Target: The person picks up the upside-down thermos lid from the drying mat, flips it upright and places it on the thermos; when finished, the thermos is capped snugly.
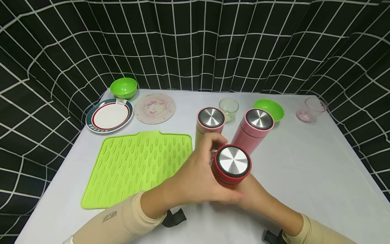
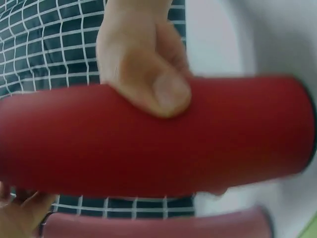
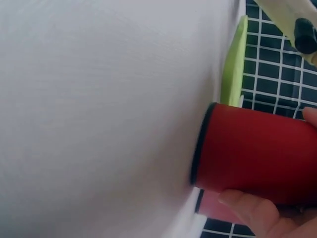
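Note:
Both hands are on a red thermos flask (image 1: 232, 162) with a steel-topped lid. My left hand (image 1: 199, 179) curls round its upper part from the left, fingers on the far side. Lower down, my right hand (image 1: 254, 193) grips the body, largely hidden behind the flask and left hand in the head view. In the left wrist view the right thumb (image 2: 171, 94) presses on the red side. The dark base is by the white table in the right wrist view; whether it touches I cannot tell. Just beyond stand a paler pink thermos (image 1: 210, 118) and a pink thermos (image 1: 254, 130).
A green drying mat (image 1: 143, 162) lies to the left. Farther back are a rimmed plate (image 1: 109, 115), a round patterned mat (image 1: 155, 108), a green bowl (image 1: 123, 87), another green bowl (image 1: 271, 107), a clear glass (image 1: 229, 105) and a pinkish glass (image 1: 310, 109).

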Available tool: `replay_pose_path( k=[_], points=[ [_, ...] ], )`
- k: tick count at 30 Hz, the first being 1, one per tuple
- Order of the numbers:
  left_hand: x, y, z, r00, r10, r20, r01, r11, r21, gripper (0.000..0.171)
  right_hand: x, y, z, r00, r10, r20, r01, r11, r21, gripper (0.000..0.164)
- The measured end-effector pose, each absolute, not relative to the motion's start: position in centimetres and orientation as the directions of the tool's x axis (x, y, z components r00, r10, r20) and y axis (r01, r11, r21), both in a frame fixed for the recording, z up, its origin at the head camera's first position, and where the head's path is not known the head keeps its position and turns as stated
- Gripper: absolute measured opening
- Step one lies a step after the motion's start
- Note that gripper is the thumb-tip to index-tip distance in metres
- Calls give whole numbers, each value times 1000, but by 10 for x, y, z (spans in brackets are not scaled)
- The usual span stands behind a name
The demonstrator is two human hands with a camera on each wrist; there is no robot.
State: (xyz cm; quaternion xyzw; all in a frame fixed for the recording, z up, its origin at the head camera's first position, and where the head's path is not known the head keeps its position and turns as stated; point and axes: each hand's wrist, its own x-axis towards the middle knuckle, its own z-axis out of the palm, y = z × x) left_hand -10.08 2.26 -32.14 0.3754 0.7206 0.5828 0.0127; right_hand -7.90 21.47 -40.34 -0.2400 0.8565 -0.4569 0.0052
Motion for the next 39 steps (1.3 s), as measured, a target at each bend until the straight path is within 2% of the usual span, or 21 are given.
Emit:
replay_pose_path(
  k=[3,7,11,13,17,21,23,25,27,29,33,35,39],
  points=[
    [-102,24,-321,-713,547,439,535,20,845,82,-79,216,-401,-886,-420,193,-392,459,-798,53],
    [-102,25,-323,-708,548,445,533,1,846,84,-79,216,-401,-888,-417,196,-386,440,-811,50],
    [-103,23,-323,-714,570,406,467,-44,883,77,-81,214,-402,-876,-447,184,-375,387,-843,52],
    [-103,22,-322,-703,590,398,454,-60,889,82,-80,215,-402,-878,-438,195,-388,410,-826,52],
    [-101,22,-322,-739,548,392,464,-7,886,86,-82,214,-403,-867,-455,201,-392,377,-839,50],
    [-108,18,-325,-705,556,440,480,-84,873,69,-85,205,-395,-842,-503,196,-366,265,-892,46],
    [-110,15,-325,-681,592,431,458,-115,881,71,-86,205,-396,-831,-512,219,-395,264,-880,45],
    [-108,15,-324,-699,593,400,453,-65,889,77,-87,207,-398,-817,-525,241,-419,253,-872,44],
    [-104,17,-325,-741,555,377,449,-8,894,77,-87,211,-405,-829,-511,228,-415,287,-863,46],
    [-103,19,-325,-761,526,379,441,-8,897,75,-84,211,-401,-852,-486,194,-383,326,-864,47],
    [-109,17,-325,-713,579,395,386,-146,911,65,-79,206,-385,-883,-451,129,-302,336,-892,49],
    [-110,17,-323,-700,601,386,402,-115,908,70,-79,204,-380,-873,-464,148,-325,328,-887,49],
    [-106,20,-321,-738,545,399,487,20,873,73,-81,207,-384,-852,-494,172,-360,315,-878,48]
  ],
)
